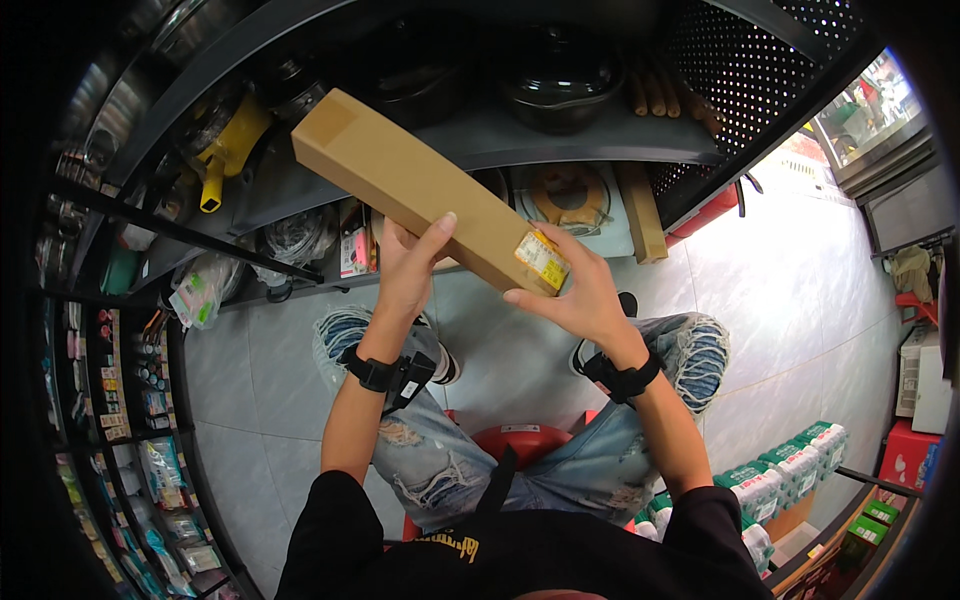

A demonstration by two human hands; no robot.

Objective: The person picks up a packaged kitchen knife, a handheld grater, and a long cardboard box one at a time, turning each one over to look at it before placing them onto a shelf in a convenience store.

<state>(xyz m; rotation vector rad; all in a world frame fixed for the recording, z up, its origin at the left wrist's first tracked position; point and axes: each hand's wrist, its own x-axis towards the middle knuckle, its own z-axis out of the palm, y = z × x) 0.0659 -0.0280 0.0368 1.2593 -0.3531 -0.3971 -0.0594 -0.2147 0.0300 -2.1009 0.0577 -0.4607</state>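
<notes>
A long, narrow cardboard box (420,176) is held tilted between both hands, its far end up to the left. My left hand (412,259) grips it near the middle of its lower edge, thumb on top. My right hand (574,281) holds the near right end, beside a yellow and white label (541,261) that bears writing. Behind the box is a dark metal shelf (510,146) with a black lidded pot (559,86) and a yellow-handled pan (225,150). Another long cardboard box (643,217) stands on the lower level.
Wooden handles (656,94) lie at the upper shelf's right. Plastic-wrapped goods (206,289) hang over the lower shelf's left edge. A shelf rack of small packets (161,472) stands at the left. I sit on a red stool (521,442); wrapped green and white packs (780,472) are at the lower right.
</notes>
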